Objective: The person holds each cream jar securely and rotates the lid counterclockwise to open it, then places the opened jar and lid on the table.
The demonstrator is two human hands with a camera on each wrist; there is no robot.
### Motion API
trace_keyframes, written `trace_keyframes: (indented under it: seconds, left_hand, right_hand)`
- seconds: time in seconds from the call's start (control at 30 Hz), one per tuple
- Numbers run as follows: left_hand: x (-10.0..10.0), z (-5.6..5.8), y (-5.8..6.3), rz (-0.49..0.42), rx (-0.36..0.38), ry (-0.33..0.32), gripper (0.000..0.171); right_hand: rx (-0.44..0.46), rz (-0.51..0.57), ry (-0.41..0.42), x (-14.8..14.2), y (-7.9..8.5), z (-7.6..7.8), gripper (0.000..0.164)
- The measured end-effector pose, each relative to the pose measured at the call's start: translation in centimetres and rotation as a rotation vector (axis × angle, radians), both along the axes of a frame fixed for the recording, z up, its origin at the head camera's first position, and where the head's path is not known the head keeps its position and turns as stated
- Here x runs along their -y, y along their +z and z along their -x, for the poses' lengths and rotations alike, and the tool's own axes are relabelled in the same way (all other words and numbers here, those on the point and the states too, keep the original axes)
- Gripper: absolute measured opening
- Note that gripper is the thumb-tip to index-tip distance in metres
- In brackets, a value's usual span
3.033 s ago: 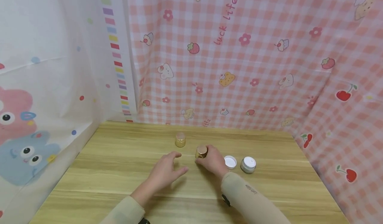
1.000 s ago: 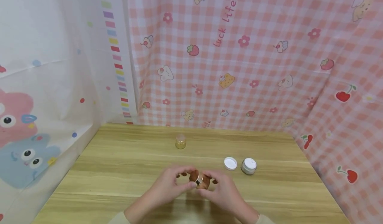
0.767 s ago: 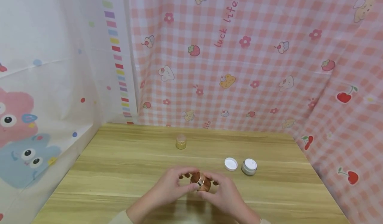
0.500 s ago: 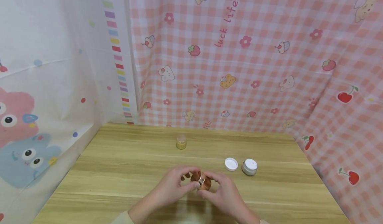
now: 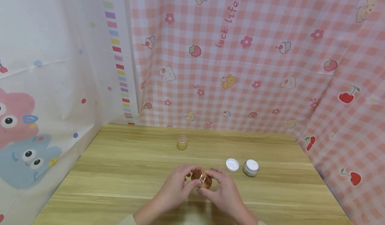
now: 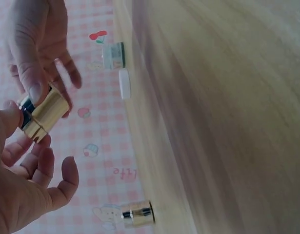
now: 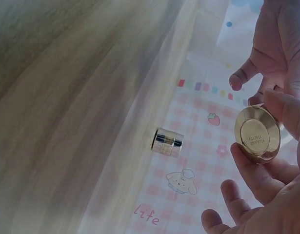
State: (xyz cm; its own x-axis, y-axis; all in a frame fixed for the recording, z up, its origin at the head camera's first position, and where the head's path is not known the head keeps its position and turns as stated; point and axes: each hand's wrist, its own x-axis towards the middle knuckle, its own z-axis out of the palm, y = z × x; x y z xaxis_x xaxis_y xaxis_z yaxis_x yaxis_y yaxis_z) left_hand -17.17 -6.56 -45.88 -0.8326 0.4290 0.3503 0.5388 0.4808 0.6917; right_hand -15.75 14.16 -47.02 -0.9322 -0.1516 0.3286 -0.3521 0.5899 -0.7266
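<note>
Both hands pinch the gold jar (image 5: 206,182) between thumb and fingers, the left hand (image 5: 175,187) on one end, the right hand (image 5: 225,192) on the other, holding it tilted above the wooden table (image 5: 114,171). Beyond them I see a second gold jar (image 5: 182,143) standing upright; to the right, a white lid (image 5: 232,165) lies just beside a white-topped jar (image 5: 251,168). Pink checked cloth (image 5: 210,68) hangs behind.

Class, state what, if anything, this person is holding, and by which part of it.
A tilted gold jar, held towards both ends: the right grip pinches around the stamped end, the left grip towards the opposite end.
</note>
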Motion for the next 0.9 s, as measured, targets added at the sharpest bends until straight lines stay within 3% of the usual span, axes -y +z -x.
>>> trace_keyframes:
  seconds: [0.13,0.37,0.6,0.9]
  left_hand:
    - [0.0,0.1,0.2,-0.002,0.023,0.012,0.037]
    - [0.3,0.0,1.2,-0.014,0.110,0.033,0.062]
    - [0.3,-0.3,1.7,-0.076,0.124,0.045,0.053]
    - [0.2,-0.4,1.4,-0.113,0.138,0.056,0.051]
  right_hand:
    - [-0.024,0.009,-0.015,0.1,-0.1,0.1,0.042]
    - [0.007,0.061,-0.034,0.3,0.5,0.1,0.038]
    - [0.039,0.129,-0.075,0.5,1.1,0.0,0.041]
    - [0.042,0.154,-0.078,0.5,1.1,-0.1,0.039]
